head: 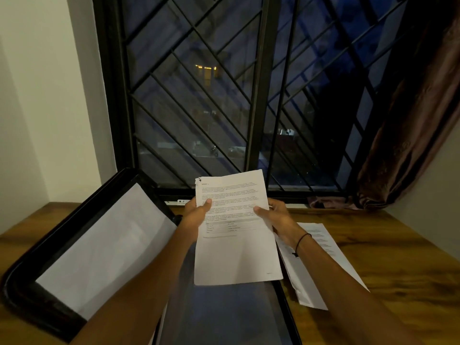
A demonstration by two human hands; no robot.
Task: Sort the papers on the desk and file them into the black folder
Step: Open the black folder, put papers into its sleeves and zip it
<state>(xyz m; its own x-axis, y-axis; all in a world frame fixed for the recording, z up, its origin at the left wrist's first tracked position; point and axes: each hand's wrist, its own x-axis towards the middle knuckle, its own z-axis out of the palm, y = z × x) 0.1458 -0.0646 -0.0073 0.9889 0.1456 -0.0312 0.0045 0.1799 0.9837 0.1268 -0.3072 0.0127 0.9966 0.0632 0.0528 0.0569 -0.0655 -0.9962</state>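
Observation:
Both hands hold a stapled set of printed papers (pixel 236 247) upright above the desk. My left hand (pixel 198 215) grips its left edge with the thumb on the front. My right hand (pixel 275 216) grips the right edge the same way. Below lies the open black folder (pixel 27 290): its left flap is raised and tilted, with white sheets (pixel 107 247) inside a clear pocket. Its right half (pixel 224 317) lies flat under my forearms. More printed papers (pixel 321 260) lie on the desk to the right, partly hidden by my right forearm.
The wooden desk (pixel 388 265) runs to a window with a black diagonal grille (pixel 199 95) just behind the papers. A brown curtain (pixel 408 135) hangs at the right, its hem on the sill. White walls close both sides.

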